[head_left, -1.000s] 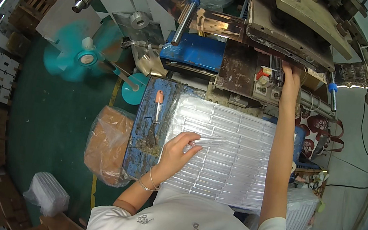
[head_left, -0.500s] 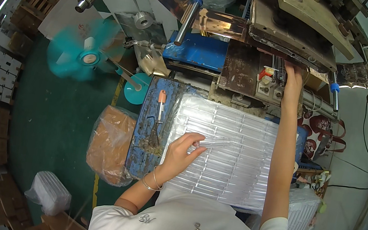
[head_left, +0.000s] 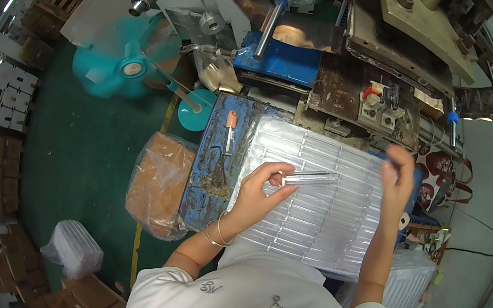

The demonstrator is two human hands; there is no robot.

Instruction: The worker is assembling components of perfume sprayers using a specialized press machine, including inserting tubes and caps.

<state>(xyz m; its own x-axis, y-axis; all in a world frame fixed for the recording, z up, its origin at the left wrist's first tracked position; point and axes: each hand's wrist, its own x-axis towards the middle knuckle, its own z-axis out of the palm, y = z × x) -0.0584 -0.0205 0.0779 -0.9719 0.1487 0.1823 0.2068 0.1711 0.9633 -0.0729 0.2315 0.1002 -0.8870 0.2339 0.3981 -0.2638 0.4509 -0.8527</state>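
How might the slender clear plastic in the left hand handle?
The slender clear plastic looks stiff, jutting straight from the left hand without sagging. Its glossy surface may be slippery; slim and see-through, it's probably light.

Rows of tubes [head_left: 312, 227] occupy the middle and right of the workbench [head_left: 206, 167]; a handled tool [head_left: 232, 120] lies near its left edge, toward the far corner. The left hand [head_left: 257, 197] and a single tube [head_left: 313, 178] are above the rows, the right hand [head_left: 400, 180] near their far right corner. Behind the far edge: a press [head_left: 394, 58]. Beyond the left edge: a wrapped carton [head_left: 160, 179]; farther back, a fan [head_left: 133, 69].
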